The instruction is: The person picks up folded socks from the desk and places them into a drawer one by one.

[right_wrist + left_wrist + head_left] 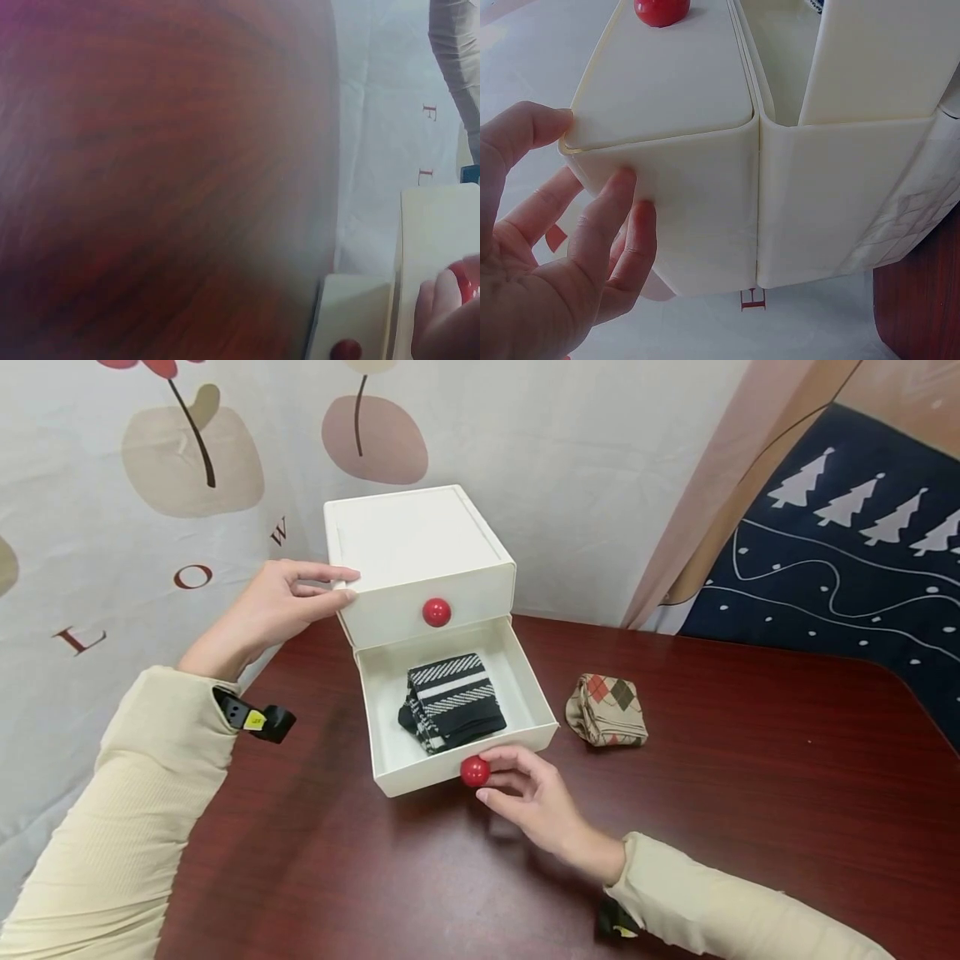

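Right hand (543, 802) has the low knob (476, 771) between thumb and fingertips, a light pinch, fingers barely apart beyond the width of that red ball. Left hand (288, 602) is looser, thumb and fingers a bit spread, hanging onto the upper left front corner of the box (412, 535). The low drawer (420, 777) sticks well out, and the black socks (457, 702), folded with white stripes, lie inside it. The top drawer (390, 622) sits flush with its own top knob (437, 612).

Tan socks (607, 710), argyle and folded up, are on the table just right of the low drawer. That table (750, 760) is dark reddish wood, kinda shiny. Behind it hangs a white curtain (585, 485) with printed flowers and letters, and off to the right a navy cloth (862, 585) with little white trees.
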A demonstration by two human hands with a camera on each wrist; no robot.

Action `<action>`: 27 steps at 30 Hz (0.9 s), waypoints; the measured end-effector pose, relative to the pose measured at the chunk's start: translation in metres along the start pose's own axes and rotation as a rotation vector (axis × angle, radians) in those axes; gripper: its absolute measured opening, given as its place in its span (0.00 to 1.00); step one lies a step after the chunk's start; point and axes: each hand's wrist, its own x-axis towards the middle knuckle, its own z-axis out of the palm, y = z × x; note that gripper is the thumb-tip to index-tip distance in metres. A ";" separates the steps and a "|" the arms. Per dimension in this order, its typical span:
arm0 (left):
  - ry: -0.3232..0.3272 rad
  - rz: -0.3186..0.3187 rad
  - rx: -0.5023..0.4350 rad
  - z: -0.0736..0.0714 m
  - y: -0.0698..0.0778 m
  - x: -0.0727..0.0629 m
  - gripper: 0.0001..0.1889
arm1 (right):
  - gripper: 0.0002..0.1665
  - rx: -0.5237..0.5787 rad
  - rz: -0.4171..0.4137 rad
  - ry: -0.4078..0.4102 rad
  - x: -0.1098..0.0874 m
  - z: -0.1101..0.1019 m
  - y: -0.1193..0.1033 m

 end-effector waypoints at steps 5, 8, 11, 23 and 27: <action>-0.004 -0.007 0.003 0.000 0.000 0.000 0.23 | 0.17 0.020 -0.005 0.060 0.002 0.005 0.001; -0.010 -0.011 0.004 -0.001 0.000 0.001 0.23 | 0.17 0.029 0.038 0.080 0.005 0.007 -0.002; -0.009 -0.013 0.003 -0.001 0.000 0.000 0.22 | 0.18 0.039 0.078 0.106 0.013 0.009 -0.006; -0.006 -0.005 0.019 -0.001 0.001 -0.001 0.22 | 0.17 0.025 0.156 0.157 0.059 0.008 -0.001; -0.004 0.000 0.015 -0.001 0.001 -0.001 0.22 | 0.18 0.010 0.146 0.152 0.077 0.003 0.005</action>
